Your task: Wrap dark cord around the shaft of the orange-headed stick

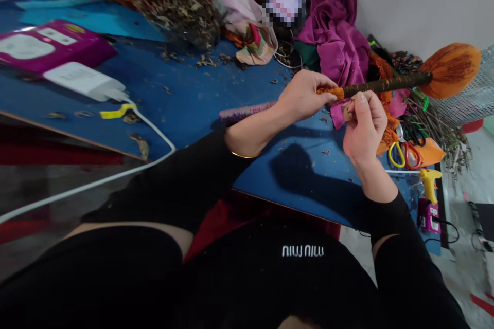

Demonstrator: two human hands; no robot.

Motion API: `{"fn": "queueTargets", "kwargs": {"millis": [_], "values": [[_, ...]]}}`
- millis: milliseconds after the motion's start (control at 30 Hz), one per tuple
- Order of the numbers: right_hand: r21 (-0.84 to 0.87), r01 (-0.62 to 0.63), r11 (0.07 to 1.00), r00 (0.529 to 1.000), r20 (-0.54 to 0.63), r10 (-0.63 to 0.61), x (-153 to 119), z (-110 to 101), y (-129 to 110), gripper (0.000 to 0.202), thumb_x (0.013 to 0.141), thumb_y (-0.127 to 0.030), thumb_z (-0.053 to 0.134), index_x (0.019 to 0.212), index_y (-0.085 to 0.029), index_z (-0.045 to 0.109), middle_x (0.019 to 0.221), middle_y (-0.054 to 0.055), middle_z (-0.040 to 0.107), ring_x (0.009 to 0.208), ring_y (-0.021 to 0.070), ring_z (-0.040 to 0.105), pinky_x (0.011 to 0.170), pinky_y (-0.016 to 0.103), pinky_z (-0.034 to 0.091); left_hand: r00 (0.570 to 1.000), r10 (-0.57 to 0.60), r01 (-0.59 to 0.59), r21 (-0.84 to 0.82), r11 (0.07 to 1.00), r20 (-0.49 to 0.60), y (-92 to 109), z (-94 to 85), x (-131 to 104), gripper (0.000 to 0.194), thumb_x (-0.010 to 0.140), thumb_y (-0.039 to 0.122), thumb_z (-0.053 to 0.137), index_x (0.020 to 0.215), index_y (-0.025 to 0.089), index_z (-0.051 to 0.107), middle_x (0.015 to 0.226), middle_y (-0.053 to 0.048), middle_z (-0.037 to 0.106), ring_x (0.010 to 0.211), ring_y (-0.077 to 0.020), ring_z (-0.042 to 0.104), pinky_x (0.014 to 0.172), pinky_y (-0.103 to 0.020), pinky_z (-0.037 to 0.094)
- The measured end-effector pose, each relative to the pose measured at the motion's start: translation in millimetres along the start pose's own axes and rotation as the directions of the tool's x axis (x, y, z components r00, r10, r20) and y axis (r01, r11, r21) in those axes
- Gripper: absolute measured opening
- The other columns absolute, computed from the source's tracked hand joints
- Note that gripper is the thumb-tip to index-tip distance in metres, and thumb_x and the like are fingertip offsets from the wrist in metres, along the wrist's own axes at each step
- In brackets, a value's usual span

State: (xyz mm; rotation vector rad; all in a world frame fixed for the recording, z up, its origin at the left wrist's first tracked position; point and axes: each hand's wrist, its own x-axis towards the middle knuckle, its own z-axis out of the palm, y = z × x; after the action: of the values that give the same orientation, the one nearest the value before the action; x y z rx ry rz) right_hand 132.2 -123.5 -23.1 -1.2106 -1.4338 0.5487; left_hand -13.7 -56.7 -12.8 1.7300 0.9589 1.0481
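The stick (389, 84) sits between and beyond both hands, its near end pinched in the left hand (304, 95), while the right hand (365, 128) grips a brown scrap (348, 111) close beside it, scissors (412, 156) lying to that hand's right.

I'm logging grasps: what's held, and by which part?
The left hand holds the stem by the end opposite its bulb; the right hand, a tan scrap by its edge.

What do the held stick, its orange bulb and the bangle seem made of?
Stick: dark, matte, perhaps tape-wrapped, as orange patches interrupt the surface.
Orange bulb: matte, probably thin fabric, judging by creases.
Bangle: gold-coloured, likely metal, since it gleams.
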Motion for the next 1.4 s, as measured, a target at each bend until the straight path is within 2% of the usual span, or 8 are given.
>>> {"fn": "queueTargets", "kwargs": {"millis": [133, 300, 533, 733, 900, 1100, 1233, 1400], "values": [[-0.037, 0.074, 0.997, 0.994, 0.089, -0.070, 8, -7, -6, 0.055, 0.104, -0.074, 0.035, 0.103, -0.030, 0.068, 0.084, 0.003, 0.061, 0.103, 0.0244, 0.076, 0.088, 0.048, 0.068, 1.000, 0.021, -0.022, 0.062, 0.998, 0.014, -6, -1.4, 2, 0.020, 0.085, 0.022, 0.071, 0.100, 0.016, 0.082, 0.078, -0.002, 0.076, 0.074, -0.0155, 0.065, 0.074, -0.029, 0.052], [-0.137, 0.194, 0.971, 0.977, 0.113, -0.180, 21, -24, -20, 0.053, 0.105, -0.070, 0.041, 0.097, -0.028, 0.071, 0.106, 0.006, 0.070, 0.129, 0.0282, 0.069, 0.108, 0.055, 0.062, 1.000, 0.026, -0.028, 0.191, 0.981, 0.010, -12, 0.3, 3, 0.026, 0.083, 0.028, 0.072, 0.104, 0.018, 0.084, 0.086, -0.004, 0.080, 0.081, -0.0186, 0.068, 0.076, -0.030, 0.052], [-0.172, 0.221, 0.960, 0.973, 0.113, -0.203, 32, -30, -5, 0.051, 0.106, -0.068, 0.039, 0.099, -0.027, 0.069, 0.104, 0.006, 0.071, 0.112, 0.0250, 0.075, 0.092, 0.047, 0.066, 0.999, -0.025, 0.009, 0.324, 0.946, 0.045, -3, 0.2, -2, 0.030, 0.084, 0.027, 0.071, 0.110, 0.022, 0.085, 0.103, -0.008, 0.084, 0.095, -0.0248, 0.074, 0.088, -0.037, 0.055], [-0.168, 0.226, 0.959, 0.971, 0.113, -0.209, 38, -30, 3, 0.055, 0.106, -0.072, 0.031, 0.107, -0.030, 0.067, 0.113, 0.007, 0.070, 0.130, 0.0305, 0.070, 0.101, 0.054, 0.065, 0.998, -0.014, -0.007, 0.311, 0.950, 0.065, -8, -0.9, -1, 0.032, 0.084, 0.028, 0.073, 0.112, 0.023, 0.085, 0.099, -0.006, 0.083, 0.090, -0.0223, 0.072, 0.085, -0.034, 0.053], [-0.154, 0.250, 0.956, 0.965, 0.124, -0.232, 38, -30, 4, 0.050, 0.107, -0.067, 0.033, 0.104, -0.030, 0.067, 0.114, 0.006, 0.071, 0.131, 0.0284, 0.069, 0.106, 0.054, 0.064, 0.998, -0.007, -0.013, 0.301, 0.953, 0.067, -8, -1.7, -2, 0.030, 0.084, 0.029, 0.073, 0.112, 0.023, 0.085, 0.095, -0.005, 0.082, 0.089, -0.0222, 0.072, 0.085, -0.034, 0.053], [-0.139, 0.225, 0.964, 0.964, 0.172, -0.200, 41, -30, 8, 0.048, 0.106, -0.067, 0.043, 0.092, -0.027, 0.066, 0.111, 0.004, 0.073, 0.128, 0.0248, 0.070, 0.114, 0.053, 0.062, 0.997, 0.014, -0.045, 0.394, 0.918, 0.080, 2, 0.1, -10, 0.028, 0.091, 0.034, 0.068, 0.112, 0.027, 0.085, 0.098, -0.005, 0.083, 0.098, -0.0246, 0.073, 0.087, -0.033, 0.052], [-0.136, 0.210, 0.968, 0.961, 0.208, -0.180, 45, -31, 11, 0.047, 0.105, -0.066, 0.045, 0.089, -0.026, 0.064, 0.108, 0.004, 0.073, 0.120, 0.0227, 0.072, 0.113, 0.050, 0.061, 0.993, -0.006, -0.053, 0.498, 0.865, 0.116, 7, 2.6, -14, 0.029, 0.095, 0.038, 0.063, 0.112, 0.028, 0.083, 0.098, -0.005, 0.081, 0.099, -0.0266, 0.073, 0.088, -0.036, 0.052], [-0.149, 0.179, 0.972, 0.959, 0.248, -0.139, 48, -32, 17, 0.047, 0.105, -0.067, 0.045, 0.089, -0.026, 0.063, 0.110, 0.004, 0.074, 0.120, 0.0231, 0.073, 0.108, 0.048, 0.063, 0.991, 0.022, -0.102, 0.628, 0.772, 0.135, 13, 5.7, -19, 0.035, 0.094, 0.027, 0.056, 0.119, 0.027, 0.080, 0.106, -0.006, 0.082, 0.106, -0.0298, 0.074, 0.092, -0.038, 0.053]]}}
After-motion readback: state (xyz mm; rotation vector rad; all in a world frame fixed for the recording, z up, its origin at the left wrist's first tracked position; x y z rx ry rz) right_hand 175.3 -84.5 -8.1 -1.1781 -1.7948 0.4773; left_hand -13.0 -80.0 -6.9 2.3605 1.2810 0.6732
